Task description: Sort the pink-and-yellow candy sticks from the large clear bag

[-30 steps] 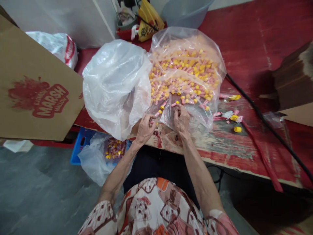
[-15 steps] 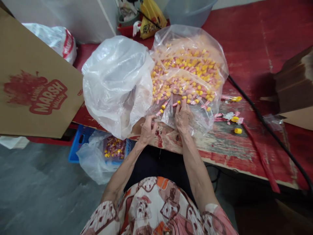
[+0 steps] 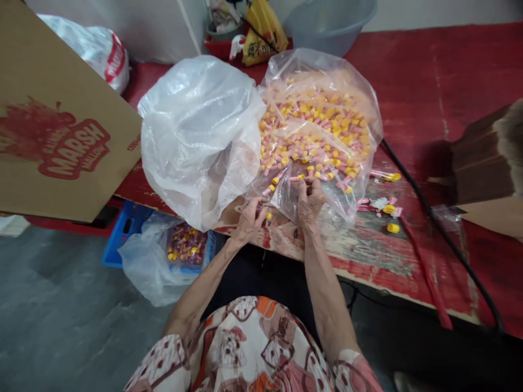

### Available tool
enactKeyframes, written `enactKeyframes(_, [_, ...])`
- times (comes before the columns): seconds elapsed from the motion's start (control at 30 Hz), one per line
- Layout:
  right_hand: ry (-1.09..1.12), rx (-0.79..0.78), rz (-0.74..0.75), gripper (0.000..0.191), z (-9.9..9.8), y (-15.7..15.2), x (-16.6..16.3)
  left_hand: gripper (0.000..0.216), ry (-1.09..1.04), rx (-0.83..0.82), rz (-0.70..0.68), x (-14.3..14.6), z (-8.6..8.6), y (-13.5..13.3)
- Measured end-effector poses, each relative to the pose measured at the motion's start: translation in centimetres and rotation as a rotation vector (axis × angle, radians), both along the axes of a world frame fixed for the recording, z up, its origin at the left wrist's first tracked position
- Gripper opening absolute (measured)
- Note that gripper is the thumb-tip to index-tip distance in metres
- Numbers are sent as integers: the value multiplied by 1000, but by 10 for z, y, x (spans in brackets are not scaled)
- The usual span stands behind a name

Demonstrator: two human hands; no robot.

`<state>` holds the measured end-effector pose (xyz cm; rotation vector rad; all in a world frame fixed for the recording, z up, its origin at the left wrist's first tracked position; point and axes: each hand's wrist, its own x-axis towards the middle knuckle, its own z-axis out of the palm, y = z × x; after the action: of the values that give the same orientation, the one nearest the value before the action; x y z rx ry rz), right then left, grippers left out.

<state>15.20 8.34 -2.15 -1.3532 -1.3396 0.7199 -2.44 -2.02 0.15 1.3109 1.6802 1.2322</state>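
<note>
As the head view looks down on a worn red bench, its contents list as follows.

Clear plastic bag: lying on the bench ahead of the hands, filled with pink pieces with yellow ends; several lie loose toward its near side.

Left hand: near the bench's front edge, fingers curled; a small yellow end shows just beside the thumb. Whether the grip is closed on it cannot be told.

Right hand: at the near side of the clear plastic bag, fingertips reaching the nearest pieces; whether the grip pinches one cannot be told.

White plastic bag: large, crumpled, left of the clear one, unmarked on the side shown.

Carton: brown, far left, printed in red with MARSH over MALLOW; a smaller word above appears to read RAINBOW. Small red characters at its right edge are partly legible.

White sack: behind the carton, bearing a red panel with white lettering, not fully readable.

Yellow bag: at the back, dark Chinese characters, partly legible.

Blue crate: below the bench, holding a plastic bag and more yellow-ended pieces.

Yellow cap: right, near a black cable.
</note>
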Motion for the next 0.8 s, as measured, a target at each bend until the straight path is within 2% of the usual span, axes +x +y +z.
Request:
enactKeyframes(0.1, [-11,-8,157,34,3,-5,-7,15,66,40,-50,0,3,-2])
enactKeyframes(0.23, [-92,-23,265,32,5,-7,-10,22,184,160,43,-2,13,-6])
enactKeyframes(0.33, [-69,-40,260,32,6,-6,-8,26,344,241,25,3,11,-6])
enactKeyframes(0.47, [-66,-56,267,30,6,-6,-7,42,460,198,-103,9,-4,-3])
enactKeyframes(0.7, [-56,-58,274,25,-2,-2,-11,35,291,203,-65,2,-13,-4])
enactKeyframes(0.8, [-58,-29,278,27,-5,0,-11,38,361,265,-39,4,-20,-3])
